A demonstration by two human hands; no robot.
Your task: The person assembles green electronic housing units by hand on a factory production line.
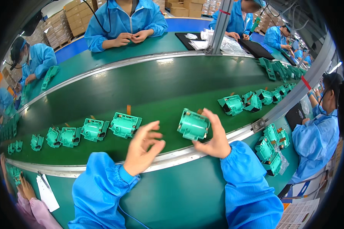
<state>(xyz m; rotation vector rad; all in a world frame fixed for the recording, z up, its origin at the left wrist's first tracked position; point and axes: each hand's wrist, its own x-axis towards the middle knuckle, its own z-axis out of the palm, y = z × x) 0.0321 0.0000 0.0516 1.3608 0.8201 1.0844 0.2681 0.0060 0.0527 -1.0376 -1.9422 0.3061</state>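
Just right of the frame's centre, over the smooth dark green conveyor belt [172, 82], the right hand [218, 140] gripped a boxy green plastic housing [193, 125] by its right end, thumb low and fingers high, a hold that probably kept its broad face uncovered. At lower centre, the left hand [142, 149] curved open and empty, apart from it, so one hand seemed enough. Similar green plastic housings [125, 125] lined the belt toward the left edge, many spaced apart, presumably for easy grasping.
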